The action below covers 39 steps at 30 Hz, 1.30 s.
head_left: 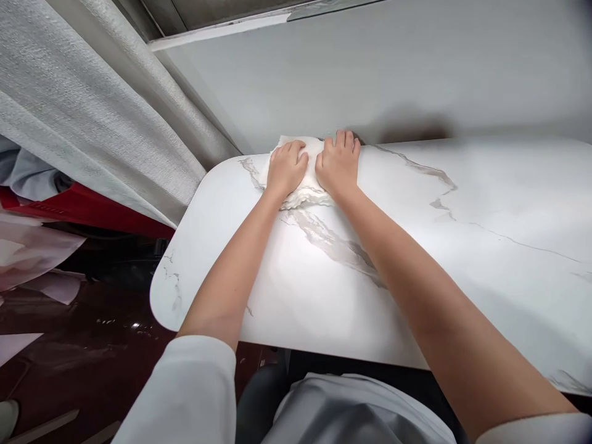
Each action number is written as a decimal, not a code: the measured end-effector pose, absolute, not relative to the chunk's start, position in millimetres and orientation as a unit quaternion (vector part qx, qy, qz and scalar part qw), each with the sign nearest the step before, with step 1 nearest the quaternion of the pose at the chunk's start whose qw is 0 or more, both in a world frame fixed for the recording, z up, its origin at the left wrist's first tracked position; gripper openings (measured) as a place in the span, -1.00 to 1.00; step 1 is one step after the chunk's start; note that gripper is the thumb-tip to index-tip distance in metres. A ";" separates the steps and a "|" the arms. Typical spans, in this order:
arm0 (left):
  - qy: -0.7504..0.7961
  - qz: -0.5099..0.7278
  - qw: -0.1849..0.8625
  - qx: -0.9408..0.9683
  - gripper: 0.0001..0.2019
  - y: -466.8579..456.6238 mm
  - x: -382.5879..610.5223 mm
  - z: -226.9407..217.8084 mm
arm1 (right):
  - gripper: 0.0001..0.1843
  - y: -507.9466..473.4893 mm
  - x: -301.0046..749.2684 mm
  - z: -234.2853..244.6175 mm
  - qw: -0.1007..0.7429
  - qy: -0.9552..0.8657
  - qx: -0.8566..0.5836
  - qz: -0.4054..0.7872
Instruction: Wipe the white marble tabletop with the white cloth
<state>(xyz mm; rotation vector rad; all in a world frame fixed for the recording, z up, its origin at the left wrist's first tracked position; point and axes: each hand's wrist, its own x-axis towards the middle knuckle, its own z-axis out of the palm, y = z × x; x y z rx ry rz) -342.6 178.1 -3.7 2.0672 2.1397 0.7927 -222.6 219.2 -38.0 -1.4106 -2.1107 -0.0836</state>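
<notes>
A crumpled white cloth lies bunched on a white marble-patterned table, close to its back edge. My left hand presses down on the cloth's left part, its fingers bent into the fabric and its thumb pointing right. At the cloth's right side rests my right hand, palm down, its fingers stretched out toward the table's back edge and slightly apart. What lies under both palms is hidden. Both arms reach forward across the table, with a small gap between the hands.
A grey-white wall panel stands directly behind the table. Light curtain hangs at the left, touching near the table's rounded corner. Beyond it are a red container and pinkish sheets above a dark red floor.
</notes>
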 end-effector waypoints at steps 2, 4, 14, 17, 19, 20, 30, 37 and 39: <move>0.690 0.257 0.030 0.676 -0.62 184.1 -347.0 -4.8 | -0.43 227.4 -226.3 -41.1 0.313 -0.795 -0.518 -0.028; 0.689 0.256 0.031 0.677 -0.62 189.0 -351.4 -5.1 | -0.44 234.1 -230.3 -43.1 0.319 -0.797 -0.512 -0.021; 0.693 0.228 0.023 0.684 -0.57 197.1 -388.5 -1.6 | -0.51 238.4 -267.1 -34.6 0.288 -0.796 -0.532 0.002; 0.698 0.233 0.014 0.677 -0.57 192.7 -406.0 -3.1 | -0.54 228.6 -280.6 -27.5 0.256 -0.805 -0.535 0.024; 0.702 0.238 0.010 0.672 -0.57 188.8 -413.6 -4.5 | -0.54 222.6 -285.6 -23.9 0.249 -0.811 -0.528 0.039; 0.702 0.241 0.007 0.670 -0.57 186.6 -415.7 -5.0 | -0.54 220.0 -286.7 -22.8 0.247 -0.814 -0.523 0.044; 0.692 0.247 0.005 0.678 -0.60 143.6 -416.2 -1.3 | -0.48 165.1 -281.8 -18.7 0.260 -0.813 -0.516 0.073; 0.708 0.233 -0.013 0.667 -0.60 69.5 -409.4 -3.6 | -0.44 98.0 -268.9 -13.4 0.246 -0.840 -0.475 0.095; 0.712 0.229 -0.016 0.663 -0.60 44.9 -402.9 -3.1 | -0.42 77.2 -260.9 -11.9 0.233 -0.857 -0.450 0.093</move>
